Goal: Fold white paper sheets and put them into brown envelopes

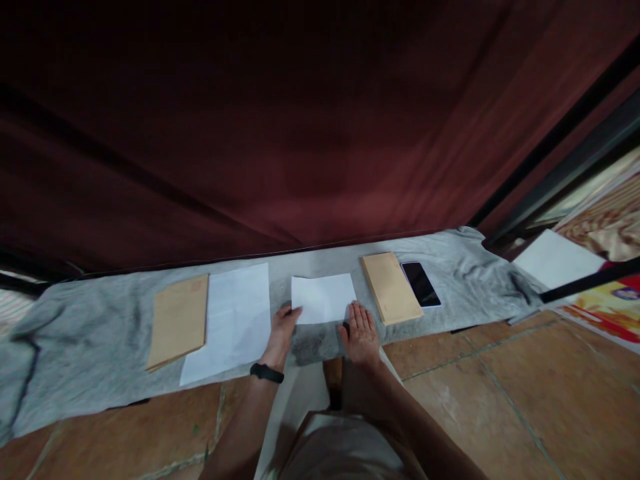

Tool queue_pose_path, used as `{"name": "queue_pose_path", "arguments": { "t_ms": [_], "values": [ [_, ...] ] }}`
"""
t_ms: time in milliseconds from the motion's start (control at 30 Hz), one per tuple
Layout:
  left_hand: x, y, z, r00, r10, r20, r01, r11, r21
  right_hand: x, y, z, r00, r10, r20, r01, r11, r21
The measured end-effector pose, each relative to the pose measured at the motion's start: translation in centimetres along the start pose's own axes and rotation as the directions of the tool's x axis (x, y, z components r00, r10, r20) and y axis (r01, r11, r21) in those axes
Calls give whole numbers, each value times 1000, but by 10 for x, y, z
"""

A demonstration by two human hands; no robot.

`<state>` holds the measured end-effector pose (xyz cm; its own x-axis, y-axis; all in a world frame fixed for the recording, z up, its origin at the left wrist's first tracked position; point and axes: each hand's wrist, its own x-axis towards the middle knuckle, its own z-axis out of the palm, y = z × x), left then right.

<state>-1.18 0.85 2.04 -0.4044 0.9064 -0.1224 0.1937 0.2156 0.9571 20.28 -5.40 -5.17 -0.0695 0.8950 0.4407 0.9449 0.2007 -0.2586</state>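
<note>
A folded sheet of white paper (323, 298) lies in front of me on the grey cloth. At its lower left corner is my left hand (283, 330), the thumb over the paper and the fingers curled at its edge. My right hand (362, 337) rests palm down with fingers stretched out, the fingertips touching the paper's lower right corner. Left of my left hand lie larger white sheets (235, 320), partly under a stack of brown envelopes (179, 320). A second brown envelope stack (393, 287) is to the right of my right hand.
A phone with a dark screen (421, 284) lies beside the right envelopes. The grey cloth (465, 280) covers a long narrow surface against a dark red panel (320, 167). Tiled floor (465, 400) shows below; a printed box (607, 303) stands at far right.
</note>
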Motion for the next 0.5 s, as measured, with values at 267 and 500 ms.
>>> {"name": "queue_pose_path", "arguments": {
  "t_ms": [267,500],
  "values": [
    [20,88,-15,982,183,-51,-186,981,-50,12,16,0,1000,-7,-11,9,990,143],
    [-6,95,-12,592,761,265,-802,522,291,13,23,-2,999,18,29,-24,967,255]
  ]
}}
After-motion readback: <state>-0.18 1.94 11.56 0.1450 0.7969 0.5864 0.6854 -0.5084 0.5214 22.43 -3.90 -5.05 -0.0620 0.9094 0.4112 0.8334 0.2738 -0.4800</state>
